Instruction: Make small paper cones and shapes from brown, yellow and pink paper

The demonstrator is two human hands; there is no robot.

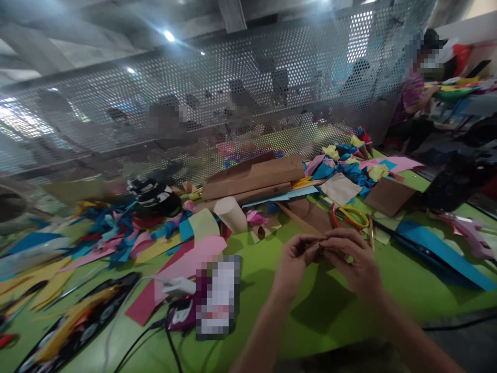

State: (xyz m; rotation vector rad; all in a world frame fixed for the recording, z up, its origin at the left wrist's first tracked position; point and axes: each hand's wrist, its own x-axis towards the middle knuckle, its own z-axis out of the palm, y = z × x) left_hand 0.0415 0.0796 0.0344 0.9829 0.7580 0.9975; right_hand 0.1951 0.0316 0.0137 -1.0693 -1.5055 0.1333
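My left hand [294, 261] and my right hand [354, 259] meet above the green table, fingertips pinched together. Between them is a small brown piece [320, 245], mostly covered by the fingers, so its material is unclear. Just beyond my right hand lie scissors with yellow handles [356, 216] and a red handle loop [334, 213]. A brown paper sheet [310, 213] lies behind my hands. Left of it, a crumpled pink paper piece [258, 217] rests near a white cardboard roll [230, 214].
A purple power strip [181, 314] with cables sits by a blurred-out flat object [218, 298]. A pink glue gun [466, 233] and blue paper [450, 255] lie at right. Colored scraps [112, 233] cover the left. A perforated metal screen [217, 103] stands behind; a person [413, 98] sits beyond.
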